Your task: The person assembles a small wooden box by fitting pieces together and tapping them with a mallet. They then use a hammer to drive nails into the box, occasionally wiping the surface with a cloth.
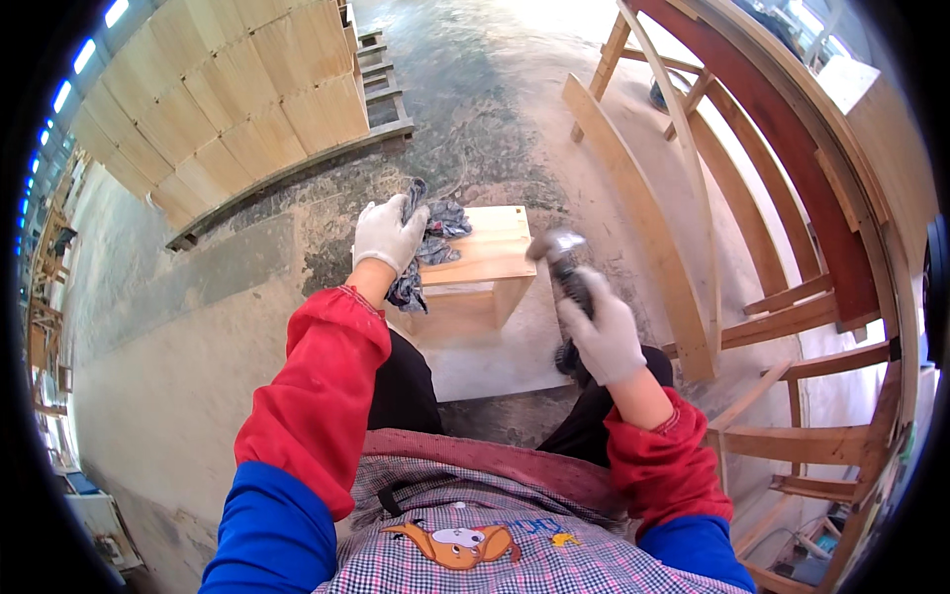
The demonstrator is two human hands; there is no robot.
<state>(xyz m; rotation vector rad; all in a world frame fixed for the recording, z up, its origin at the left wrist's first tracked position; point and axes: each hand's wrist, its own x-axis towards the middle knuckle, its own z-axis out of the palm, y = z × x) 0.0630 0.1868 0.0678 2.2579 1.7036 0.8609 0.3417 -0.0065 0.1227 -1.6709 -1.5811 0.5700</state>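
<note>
My left hand (390,235), in a white glove, grips a crumpled grey-and-black patterned cloth (437,247). The cloth bunches over the left part of a small, pale wooden box (485,243) in front of my knees. My right hand (606,332), also gloved in white, is closed around the black handle of a hammer (564,262). The hammer's shiny metal head is blurred and stands just right of the box's top. Its handle points down toward my right knee. Part of the box's left side is hidden behind the cloth and my left hand.
Stacked pale wooden boxes (228,94) stand on a pallet (391,129) at the far left. To the right, a wooden rack (792,312) and a long leaning board (643,228) rise beside me. The concrete floor (198,346) is dusty and stained.
</note>
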